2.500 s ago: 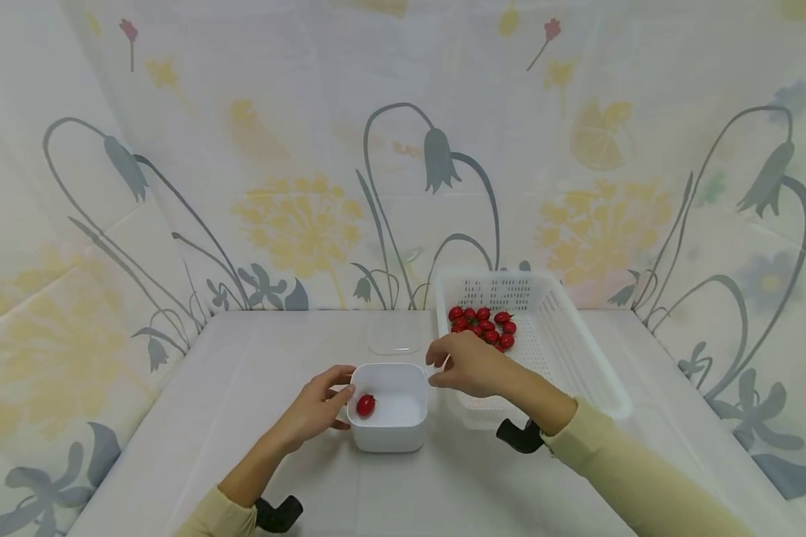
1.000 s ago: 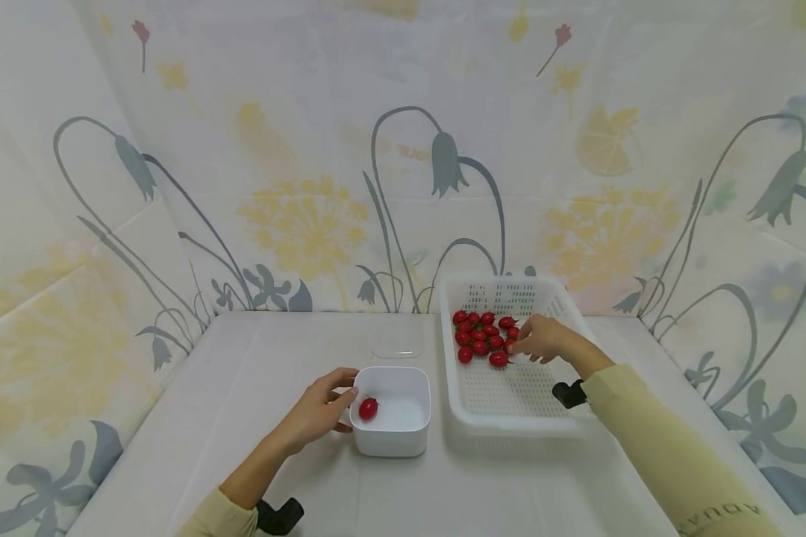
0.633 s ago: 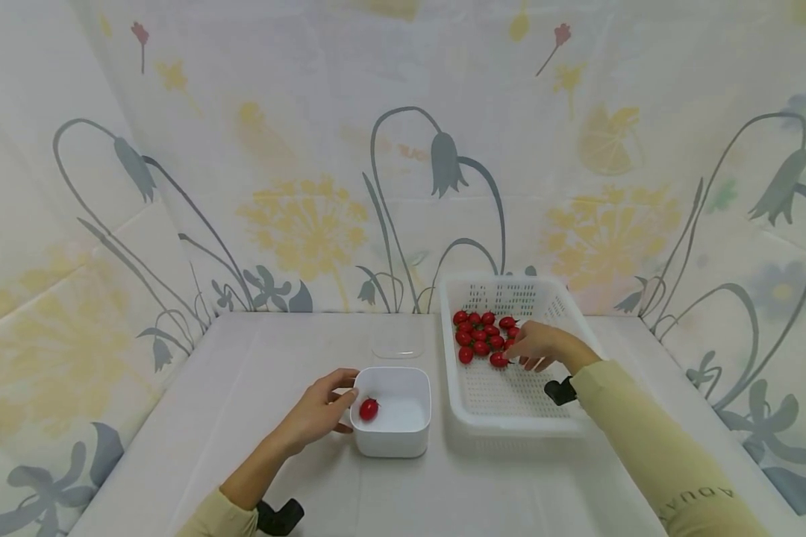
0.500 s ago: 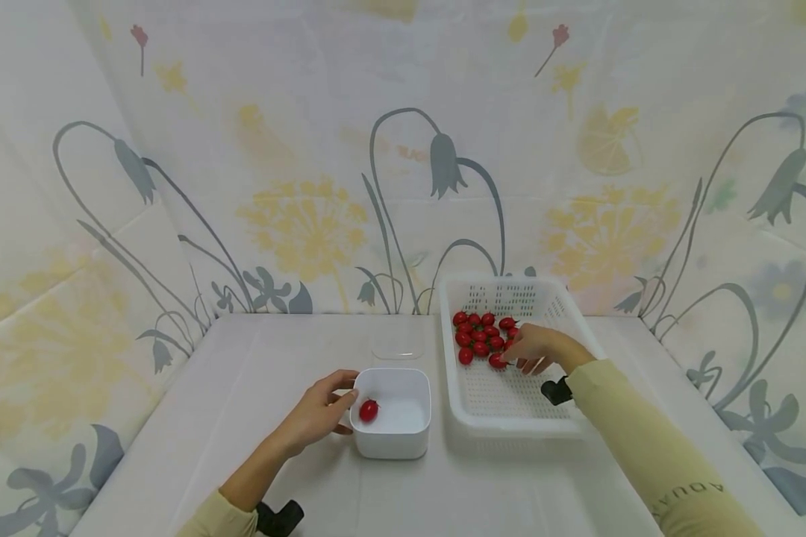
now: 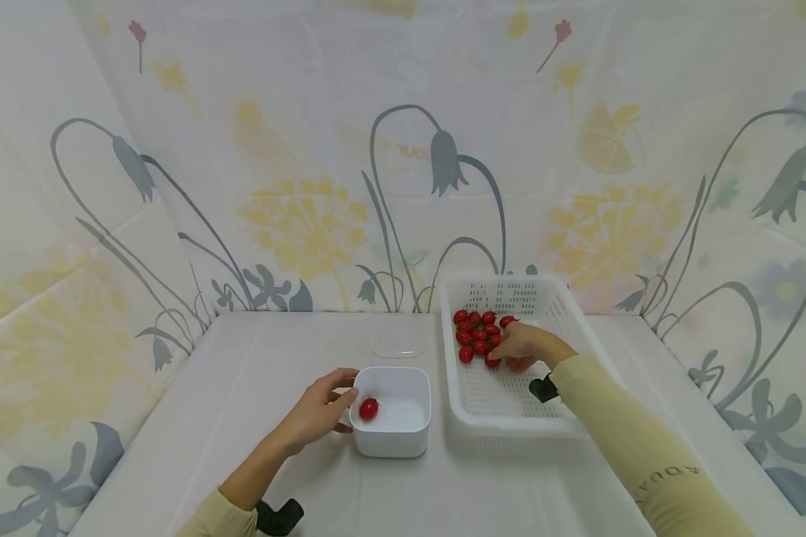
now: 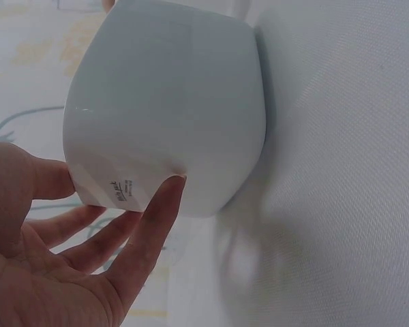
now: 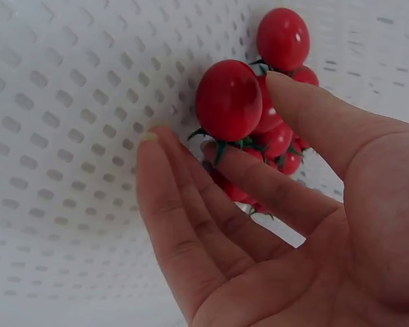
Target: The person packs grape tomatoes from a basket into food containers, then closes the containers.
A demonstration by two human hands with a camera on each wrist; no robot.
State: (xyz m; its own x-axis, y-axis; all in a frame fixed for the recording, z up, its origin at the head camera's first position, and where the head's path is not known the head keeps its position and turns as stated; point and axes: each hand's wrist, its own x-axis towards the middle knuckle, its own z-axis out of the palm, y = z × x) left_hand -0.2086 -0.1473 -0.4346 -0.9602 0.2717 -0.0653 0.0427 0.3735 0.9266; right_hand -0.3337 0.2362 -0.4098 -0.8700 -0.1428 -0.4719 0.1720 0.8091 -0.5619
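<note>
In the head view, a white square box point(image 5: 391, 445) stands on the table with one red cherry tomato point(image 5: 369, 409) inside. My left hand point(image 5: 317, 410) rests against its left side with lightly bent fingers; in the left wrist view a fingertip touches the box wall point(image 6: 163, 88). My right hand point(image 5: 525, 347) reaches into a white perforated basket point(image 5: 490, 425) beside a group of cherry tomatoes point(image 5: 480, 335). Seen from the right wrist, the nearest cherry tomato point(image 7: 228, 100) lies between the thumb and the fingers, which stand apart around it.
Behind the box lies a clear, flat lid-like piece point(image 5: 398, 344). The table point(image 5: 295, 477) has a white cover, and a cloth point(image 5: 295, 89) printed with flowers hangs behind. A black wrist mount point(image 5: 278, 516) sits below the left hand.
My right hand has gone from beside the box into the basket, then shifted left among the tomatoes. The nearest tomato has moved slightly left. My left hand has stayed at the box.
</note>
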